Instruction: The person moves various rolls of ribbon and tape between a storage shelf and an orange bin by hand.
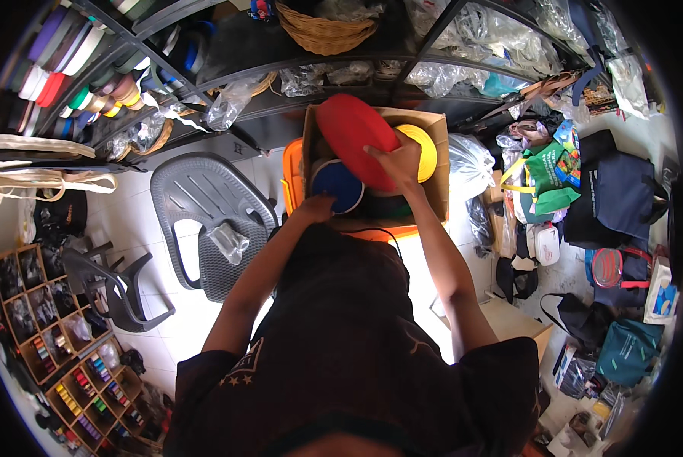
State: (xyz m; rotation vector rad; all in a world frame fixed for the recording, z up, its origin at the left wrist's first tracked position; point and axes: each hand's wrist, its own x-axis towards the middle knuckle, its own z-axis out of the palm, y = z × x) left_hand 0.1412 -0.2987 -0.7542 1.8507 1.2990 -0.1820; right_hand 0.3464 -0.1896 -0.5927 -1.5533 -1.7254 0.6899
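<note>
A large, flat red roll of webbing (354,133) is tilted above an open cardboard box (439,131). My right hand (399,163) grips its right edge, with the thumb across the red face. Inside the box, a blue roll (337,185) lies at the left, partly under the red one. My left hand (318,208) is closed at the blue roll's near left edge; its fingertips are partly hidden. A yellow roll (428,154) sits at the box's right side, behind my right hand. Something dark green lies deeper in the box, mostly covered.
An orange crate (291,177) surrounds the box. Left of it stands a grey plastic chair (196,186) with a clear bag on its seat. Dark shelves ahead hold a wicker basket (326,32) and plastic bags. Bags crowd the right, including a green one (548,179); thread cubbies (48,305) stand left.
</note>
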